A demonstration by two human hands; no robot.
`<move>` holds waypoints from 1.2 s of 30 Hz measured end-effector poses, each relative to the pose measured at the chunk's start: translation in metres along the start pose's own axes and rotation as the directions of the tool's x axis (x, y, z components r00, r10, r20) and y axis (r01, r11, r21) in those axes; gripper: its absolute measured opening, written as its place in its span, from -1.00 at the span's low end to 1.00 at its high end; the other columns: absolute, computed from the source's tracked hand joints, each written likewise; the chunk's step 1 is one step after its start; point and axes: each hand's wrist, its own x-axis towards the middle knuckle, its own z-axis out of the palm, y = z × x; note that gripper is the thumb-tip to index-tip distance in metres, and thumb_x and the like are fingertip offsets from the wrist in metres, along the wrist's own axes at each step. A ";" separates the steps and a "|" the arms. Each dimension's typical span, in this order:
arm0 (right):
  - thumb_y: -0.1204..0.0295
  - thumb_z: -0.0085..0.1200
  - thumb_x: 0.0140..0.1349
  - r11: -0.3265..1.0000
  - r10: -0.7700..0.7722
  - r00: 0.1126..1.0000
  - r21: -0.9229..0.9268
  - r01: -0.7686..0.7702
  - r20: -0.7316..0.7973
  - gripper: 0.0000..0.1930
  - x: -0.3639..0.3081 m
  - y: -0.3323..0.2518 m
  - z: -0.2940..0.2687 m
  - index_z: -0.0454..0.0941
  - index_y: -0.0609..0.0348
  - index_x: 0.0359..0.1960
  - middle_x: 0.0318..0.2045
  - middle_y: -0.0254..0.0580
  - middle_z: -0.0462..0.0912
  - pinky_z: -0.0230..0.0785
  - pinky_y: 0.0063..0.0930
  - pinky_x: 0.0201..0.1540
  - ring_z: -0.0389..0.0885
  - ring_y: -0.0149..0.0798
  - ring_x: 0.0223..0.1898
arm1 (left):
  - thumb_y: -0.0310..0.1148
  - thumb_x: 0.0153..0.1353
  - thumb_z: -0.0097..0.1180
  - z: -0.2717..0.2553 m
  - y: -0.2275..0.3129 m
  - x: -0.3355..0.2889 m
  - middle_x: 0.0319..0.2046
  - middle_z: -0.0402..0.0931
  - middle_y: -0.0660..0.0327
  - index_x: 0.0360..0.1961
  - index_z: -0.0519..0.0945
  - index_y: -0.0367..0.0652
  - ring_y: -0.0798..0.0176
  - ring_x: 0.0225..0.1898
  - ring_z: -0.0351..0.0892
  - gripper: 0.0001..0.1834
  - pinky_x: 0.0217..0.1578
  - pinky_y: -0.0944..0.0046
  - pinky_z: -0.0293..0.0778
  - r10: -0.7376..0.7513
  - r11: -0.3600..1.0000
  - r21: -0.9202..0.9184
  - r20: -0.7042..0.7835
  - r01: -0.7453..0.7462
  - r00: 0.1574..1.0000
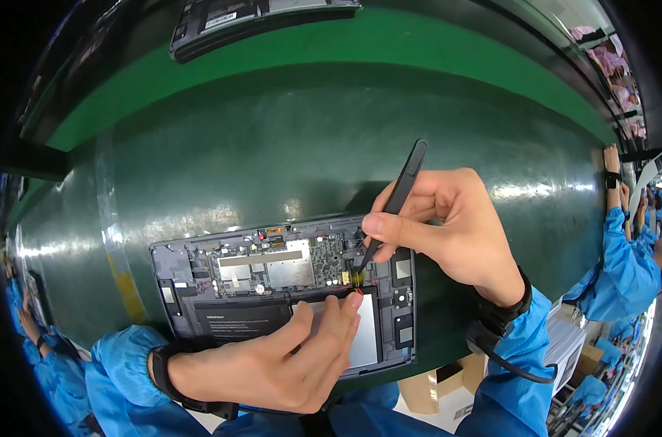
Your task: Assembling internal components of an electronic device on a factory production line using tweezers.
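An opened tablet-like device (187,260) lies on the green bench, its circuit board (291,266) and dark battery (242,319) exposed. In my right hand (447,229), pinched between thumb and fingers, are black tweezers (402,191). Their tip points down at a small piece of yellow tape (356,278) by the board's right end. My left hand (273,368) rests over the device's lower middle, fingers stretched out and thumb apart. Its fingertips touch down beside short red wires (359,291), just below the tape. Part of a silvery-white panel (364,331) is covered by that hand.
Another dark device (262,16) sits on a ledge beyond the bench. Clear and yellow tape strips (120,269) run along the bench at left. Below the front edge is an open cardboard box (447,379). Co-workers in blue sleeves (619,269) are on both sides.
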 end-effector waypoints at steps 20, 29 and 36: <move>0.44 0.36 0.26 0.999 0.022 1.000 -0.027 -0.021 0.017 -0.79 0.003 0.001 0.002 0.68 0.38 -0.26 -0.50 -0.13 0.75 0.41 -0.61 -0.42 0.71 -0.44 -0.46 | -0.21 0.30 -0.01 0.004 -0.003 0.000 -0.05 0.71 0.00 -0.24 0.73 -0.26 0.22 -0.13 0.59 -0.64 -0.17 0.26 0.44 0.070 0.991 0.113 -0.011 -0.069 0.997; 0.46 0.35 0.26 0.998 -0.020 1.000 -0.051 0.021 0.007 -0.81 0.003 0.001 0.006 0.68 0.38 -0.26 -0.50 -0.15 0.74 0.41 -0.61 -0.42 0.71 -0.46 -0.45 | -0.29 0.25 0.02 0.003 -0.006 0.000 -0.09 0.70 0.05 -0.24 0.69 -0.25 0.17 -0.07 0.68 -0.72 -0.09 0.25 0.48 0.034 0.999 0.041 -0.032 -0.033 0.999; 0.47 0.35 0.25 0.999 -0.033 0.999 -0.040 0.032 -0.004 -0.82 0.002 0.003 0.005 0.67 0.38 -0.28 -0.53 -0.19 0.73 0.40 -0.62 -0.42 0.70 -0.47 -0.45 | -0.34 0.22 0.04 0.008 -0.002 0.004 -0.08 0.67 0.05 -0.23 0.66 -0.29 0.07 0.05 0.67 -0.74 0.10 0.14 0.55 -0.018 0.999 -0.045 -0.027 0.017 0.999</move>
